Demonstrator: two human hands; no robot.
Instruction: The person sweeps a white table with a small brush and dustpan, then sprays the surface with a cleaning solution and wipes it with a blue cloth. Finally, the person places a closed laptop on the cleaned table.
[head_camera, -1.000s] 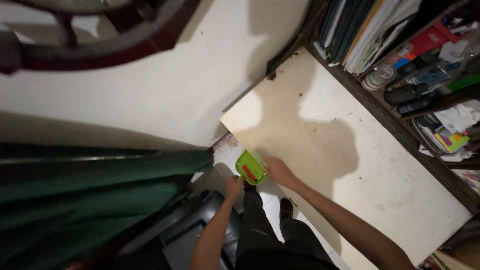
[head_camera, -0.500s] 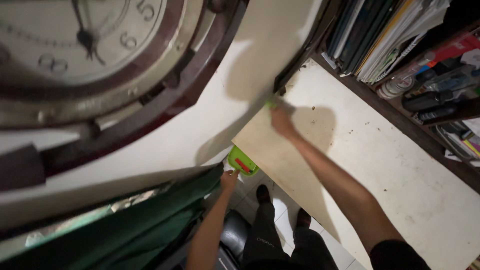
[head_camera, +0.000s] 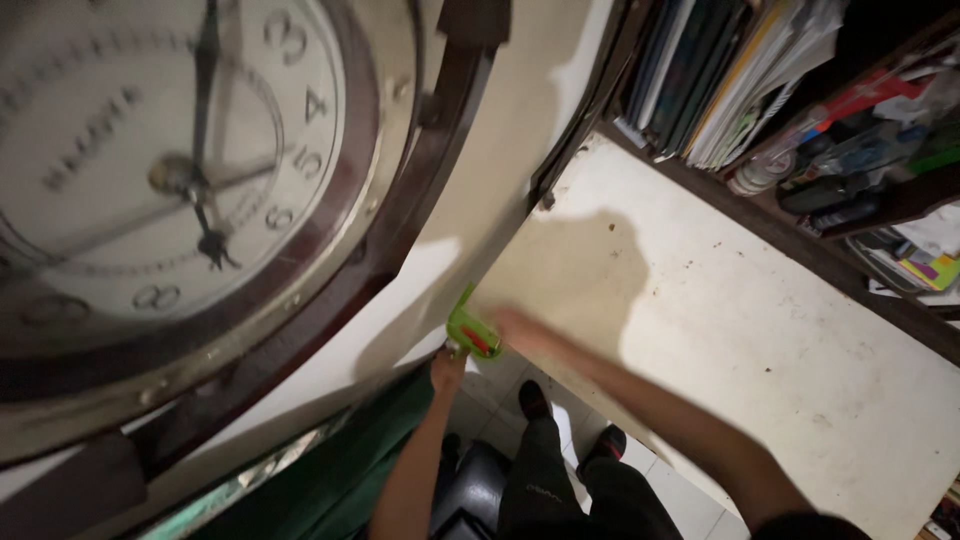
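Green dustpan just above left hand, beside right hand.

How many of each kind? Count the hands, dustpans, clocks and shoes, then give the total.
hands: 2, the left hand and the right hand
green dustpan: 1
wall clock: 1
shoes: 2
Total: 6

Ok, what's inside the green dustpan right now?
In the green dustpan, held by the left hand at the edge of the white board, only a red patch shows. The right hand is blurred beside it; any swept-up dirt is too small to tell.
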